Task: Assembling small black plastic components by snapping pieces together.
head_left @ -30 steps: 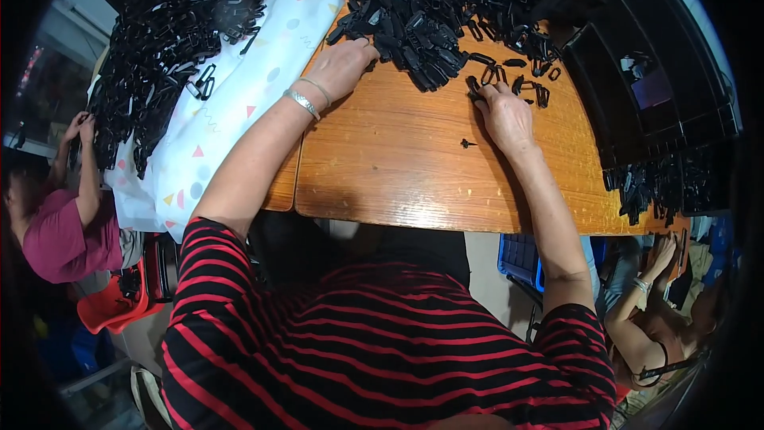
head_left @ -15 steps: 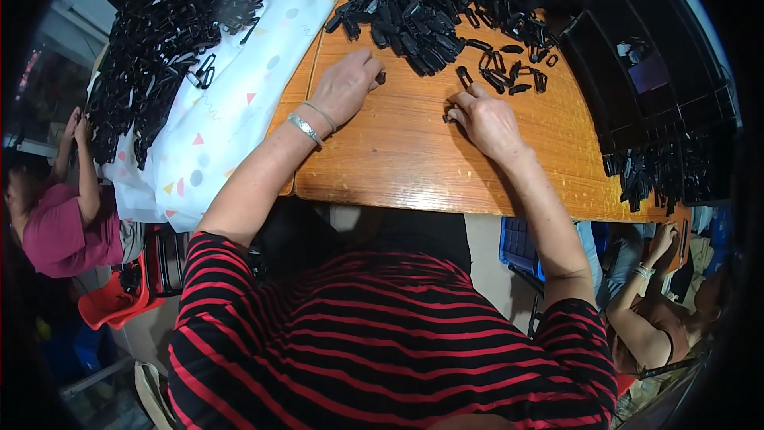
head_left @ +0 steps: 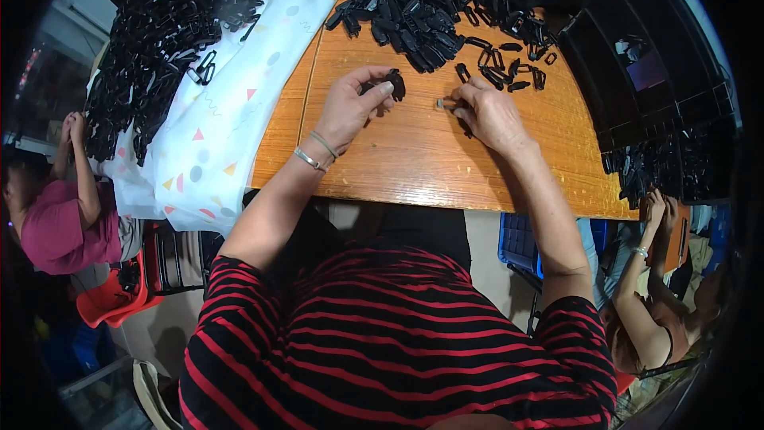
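Observation:
Over the wooden table [head_left: 382,163], my left hand [head_left: 350,107] pinches a small dark plastic piece [head_left: 398,86] between thumb and fingers. To its right, my right hand [head_left: 492,118] is closed, with a small dark piece with a pale end [head_left: 446,104] at its fingertips; its exact shape is hard to make out. Just beyond the right fingers lies a black oblong frame [head_left: 463,72]. A large heap of slim black plastic pieces [head_left: 414,24] spreads past both hands, with several loose black frames and bars [head_left: 501,64] at its right side.
At left, a patterned white sheet [head_left: 231,127] lies under another heap of black pieces [head_left: 167,48]. Black bins [head_left: 652,56] stand at right above more black parts [head_left: 637,175]. One person [head_left: 60,219] sits at far left, another person's arm [head_left: 637,271] shows at right.
My left hand has moved right and turned, bringing its dark piece into clearer view. My right hand has shifted only slightly, and the pale-ended piece now shows at its fingertips.

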